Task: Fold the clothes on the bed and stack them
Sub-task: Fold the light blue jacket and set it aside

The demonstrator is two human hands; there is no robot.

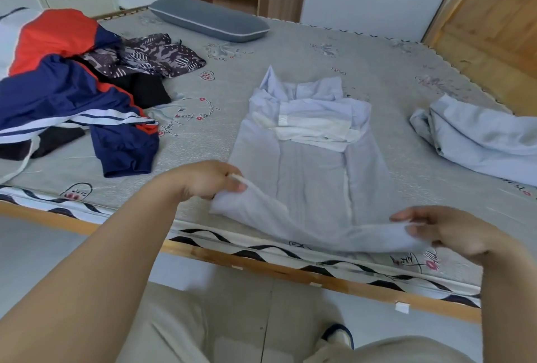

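We've got the pale blue shirt (311, 159) laid flat near the front edge of the bed (290, 52), sides already turned in, and we're lifting its bottom hem. Our left hand (212, 178) pinches the hem's left corner, fingers curled tight on the cloth; our right hand (447, 232) pinches the right corner between thumb and fingertips. It looks thin, light and limp, sagging between the 2 grips, so we judge the corners the best hold. The navy and red jacket (66, 92) waits in the pile at left.
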